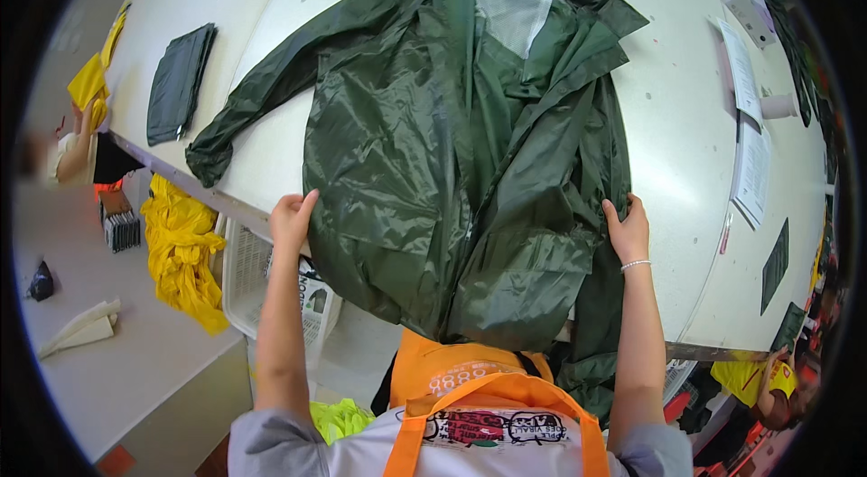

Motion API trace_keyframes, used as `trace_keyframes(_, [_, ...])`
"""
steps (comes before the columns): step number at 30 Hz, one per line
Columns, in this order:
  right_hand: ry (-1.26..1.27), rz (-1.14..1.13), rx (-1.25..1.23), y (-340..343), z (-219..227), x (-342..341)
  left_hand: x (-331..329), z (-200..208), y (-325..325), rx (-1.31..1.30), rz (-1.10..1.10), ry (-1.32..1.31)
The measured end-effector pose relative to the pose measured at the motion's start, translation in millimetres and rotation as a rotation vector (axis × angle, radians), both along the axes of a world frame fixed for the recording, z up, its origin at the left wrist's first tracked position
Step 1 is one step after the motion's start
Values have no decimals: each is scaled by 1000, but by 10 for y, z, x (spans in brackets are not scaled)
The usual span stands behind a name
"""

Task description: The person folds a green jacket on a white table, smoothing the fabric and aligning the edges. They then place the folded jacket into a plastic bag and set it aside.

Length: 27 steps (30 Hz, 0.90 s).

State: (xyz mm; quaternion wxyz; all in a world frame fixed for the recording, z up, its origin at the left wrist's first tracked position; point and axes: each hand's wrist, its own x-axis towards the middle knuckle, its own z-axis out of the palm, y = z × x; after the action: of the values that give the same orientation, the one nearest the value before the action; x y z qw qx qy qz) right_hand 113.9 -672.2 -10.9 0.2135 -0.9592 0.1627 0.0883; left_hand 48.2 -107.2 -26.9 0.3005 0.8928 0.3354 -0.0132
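A dark green rain jacket lies spread over the white table, its collar at the far side and its hem hanging over the near edge. The front is partly unfastened, and a white mesh patch shows inside the neck. My left hand pinches the jacket's left side edge between thumb and fingers. On the opposite side my right hand grips the other edge near the sleeve, which hangs down past the table. The left sleeve stretches out toward the table's left edge.
A folded dark green garment lies at the far left. Papers, a roll and a box sit at the right. Yellow garments spill by a white basket below. Other people work at both sides.
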Motion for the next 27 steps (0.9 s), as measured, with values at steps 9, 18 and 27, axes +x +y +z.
trace_keyframes(9, [-261,-109,-679,-2025,908,1496,673,115,-174,-968,146,9])
trace_keyframes(18, [-429,-99,-138,-662,644,22,586,-48,-111,-1147,-34,107])
trace_keyframes(27, [331,-357,474,223,83,-1891,-283,121,-342,-1151,-147,574])
